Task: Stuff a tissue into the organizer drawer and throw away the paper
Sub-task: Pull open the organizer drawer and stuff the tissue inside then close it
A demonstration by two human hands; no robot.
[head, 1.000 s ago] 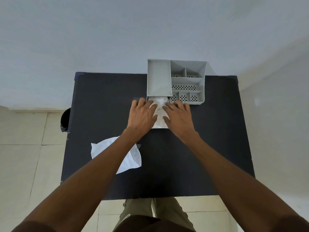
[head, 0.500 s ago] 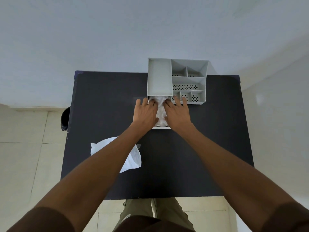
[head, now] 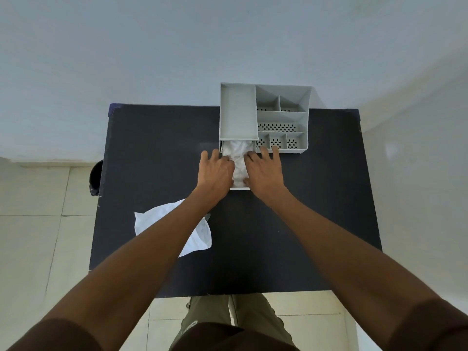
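A grey organizer (head: 282,117) stands at the far edge of the black table (head: 152,153). Its drawer (head: 240,188) is pulled out toward me at the lower left. Crumpled white tissue (head: 238,158) fills the drawer. My left hand (head: 215,171) presses on the tissue's left side and my right hand (head: 264,171) on its right side, fingers spread and pointing away from me. A white sheet of paper (head: 200,236) lies on the table at near left, partly hidden under my left forearm.
A dark bin (head: 96,177) stands on the tiled floor just beyond the table's left edge. A pale wall rises behind the organizer. My legs show below the near table edge.
Both hands have shifted slightly forward and closer together over the drawer, pushing the tissue deeper into it. The paper and organizer have stayed in place.
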